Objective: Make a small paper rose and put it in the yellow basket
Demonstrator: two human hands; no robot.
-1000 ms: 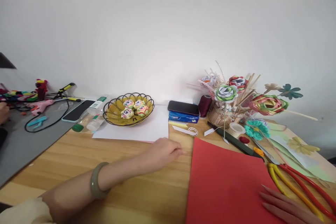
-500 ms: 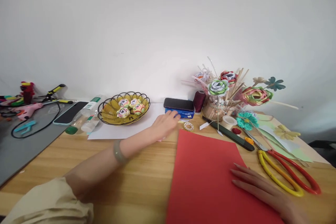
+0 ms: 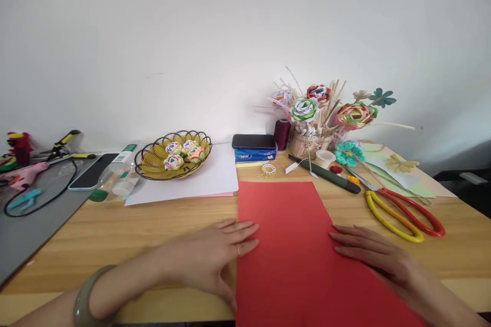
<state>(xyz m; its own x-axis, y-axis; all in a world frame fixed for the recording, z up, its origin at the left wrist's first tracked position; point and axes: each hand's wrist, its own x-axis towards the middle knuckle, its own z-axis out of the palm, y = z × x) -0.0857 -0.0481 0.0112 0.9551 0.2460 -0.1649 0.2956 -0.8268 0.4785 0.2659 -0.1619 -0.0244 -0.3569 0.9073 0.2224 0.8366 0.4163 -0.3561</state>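
A red sheet of paper (image 3: pixel 291 245) lies flat on the wooden table (image 3: pixel 126 235) in front of me. My left hand (image 3: pixel 209 255) rests open at the sheet's left edge, fingers stretched onto the paper, a green bangle on the wrist. My right hand (image 3: pixel 370 253) lies open and flat on the sheet's right side, fingers pointing left. Neither hand holds anything.
Behind the sheet are a blue tissue pack with a phone on it (image 3: pixel 253 148), a wire basket of paper roses (image 3: pixel 174 156) on white paper, a pot of paper flowers (image 3: pixel 314 122), tape, a dark cutter (image 3: pixel 326 174) and red-and-yellow scissors (image 3: pixel 402 209). A grey mat with tools (image 3: pixel 34 199) lies left.
My left hand drew back from near the tissue pack to the red sheet's left edge. My right hand slid further onto the sheet. The view shifted right and down.
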